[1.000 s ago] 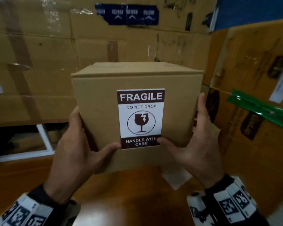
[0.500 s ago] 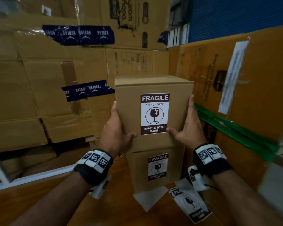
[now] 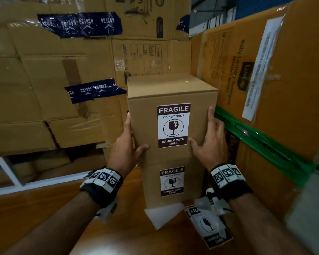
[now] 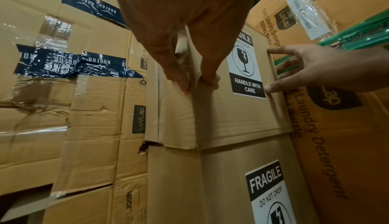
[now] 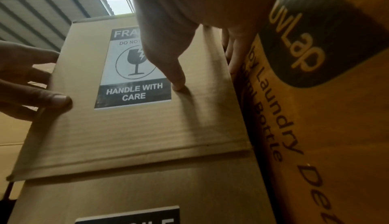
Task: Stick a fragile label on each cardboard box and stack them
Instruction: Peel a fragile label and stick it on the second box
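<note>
A brown cardboard top box (image 3: 145,116) with a fragile label (image 3: 173,125) sits on a lower box (image 3: 151,183) that bears its own fragile label (image 3: 172,181). My left hand (image 3: 126,144) clasps the top box's front left edge, fingers along the side and thumb on the front. At the front right edge my right hand (image 3: 210,144) holds it the same way, thumb beside the label. The left wrist view shows the top box (image 4: 231,114) flush on the lower box (image 4: 221,186). In the right wrist view my thumb (image 5: 168,64) presses the box front (image 5: 147,136).
The stack stands on a wooden table (image 3: 118,236), tight against a large carton (image 3: 265,89) with a green strap (image 3: 265,144) on the right. A wall of taped cartons (image 3: 53,89) rises behind. Loose fragile labels (image 3: 210,227) and white backing paper (image 3: 162,214) lie in front.
Both hands have carried the labelled box forward and to the right, away from me, onto the other labelled box. Over the last half second it has barely moved.
</note>
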### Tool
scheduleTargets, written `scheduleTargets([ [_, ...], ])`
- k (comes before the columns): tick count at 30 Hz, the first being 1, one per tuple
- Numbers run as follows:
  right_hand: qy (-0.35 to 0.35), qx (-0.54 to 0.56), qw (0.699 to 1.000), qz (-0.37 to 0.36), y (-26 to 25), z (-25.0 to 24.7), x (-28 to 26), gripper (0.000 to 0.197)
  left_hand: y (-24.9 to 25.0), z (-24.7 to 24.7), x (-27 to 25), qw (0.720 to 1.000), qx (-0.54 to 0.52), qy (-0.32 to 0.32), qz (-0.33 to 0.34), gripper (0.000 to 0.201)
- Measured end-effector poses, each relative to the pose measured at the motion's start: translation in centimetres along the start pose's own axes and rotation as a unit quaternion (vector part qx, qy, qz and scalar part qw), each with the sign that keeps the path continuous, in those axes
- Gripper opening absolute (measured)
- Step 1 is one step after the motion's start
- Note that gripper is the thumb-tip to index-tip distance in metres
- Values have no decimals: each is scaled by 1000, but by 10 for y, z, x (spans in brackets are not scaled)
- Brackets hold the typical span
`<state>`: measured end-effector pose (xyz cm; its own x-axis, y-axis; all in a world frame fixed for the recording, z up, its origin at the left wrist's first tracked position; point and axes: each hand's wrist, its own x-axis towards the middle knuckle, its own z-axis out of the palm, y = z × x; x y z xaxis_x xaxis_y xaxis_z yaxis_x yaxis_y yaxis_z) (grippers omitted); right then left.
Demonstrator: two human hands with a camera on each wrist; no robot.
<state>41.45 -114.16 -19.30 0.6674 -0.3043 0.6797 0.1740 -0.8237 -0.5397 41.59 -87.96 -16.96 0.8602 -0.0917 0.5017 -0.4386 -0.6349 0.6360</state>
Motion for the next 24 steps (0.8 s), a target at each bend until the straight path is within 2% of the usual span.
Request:
scheduleTargets([
  [7,18,5,1000,-15,9,3,-3,113,-2,-3,-1,1000,-10,-21,10,119],
  [13,45,27,998,-20,7,11,-9,98,-6,2,-1,999,-32,-29,3,106],
  [19,54,11,998,-12,11,16,-12,100,-6,3,-4,998,-49,-46,5,82],
  [24,54,-5,998,-9,7,17,-13,103,-5,1,-3,995,-62,-75,-10,73],
])
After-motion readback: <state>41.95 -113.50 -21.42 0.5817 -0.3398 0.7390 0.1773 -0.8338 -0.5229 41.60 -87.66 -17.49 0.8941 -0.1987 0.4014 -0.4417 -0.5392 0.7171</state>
